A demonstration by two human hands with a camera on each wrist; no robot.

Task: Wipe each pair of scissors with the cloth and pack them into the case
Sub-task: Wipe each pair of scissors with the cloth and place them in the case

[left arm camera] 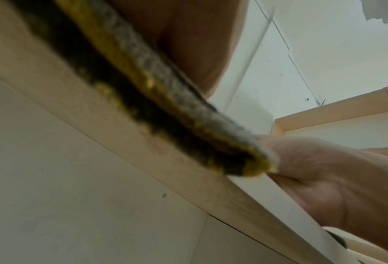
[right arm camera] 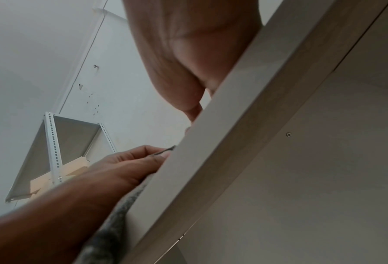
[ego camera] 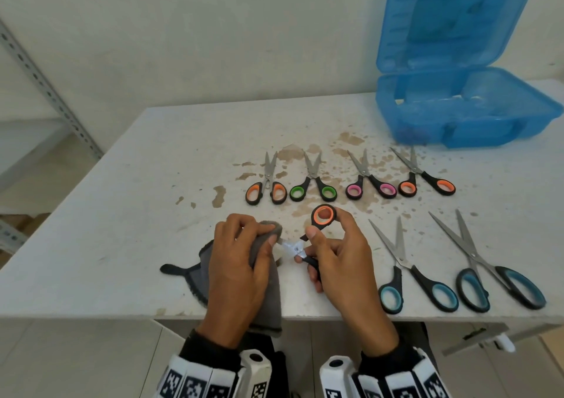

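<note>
Seven pairs of scissors appear: six lie on the tabletop point(ego camera: 128, 184), and one orange-handled pair point(ego camera: 317, 233) is held above its near edge. The right hand point(ego camera: 338, 263) grips this pair by its handles, thumb against the upper loop, the other fingers curled round the lower handle. The left hand point(ego camera: 241, 263) clenches the grey cloth point(ego camera: 265, 287) and pinches it over the blades, which are hidden except near the pivot.

Risks, as judged: the handles stand apart, so the blades are probably open inside the cloth; a squeeze of the right hand could close them on the cloth or on the left fingers. A loose grip could drop the pair over the near edge, since the work sits close to it. The cloth trails off that edge and could snag.

The blue case point(ego camera: 464, 113) stands open at the far right corner, well apart from the hands; no scissors can be made out in its translucent tray. A row of four small pairs point(ego camera: 348, 181) lies beyond the hands and two larger blue-handled pairs point(ego camera: 457, 275) to the right.

The tabletop is white, scuffed, and blotched with brown stains around the small row. A pale wall stands behind; slotted metal shelving point(ego camera: 45, 89) rises at left.
</note>
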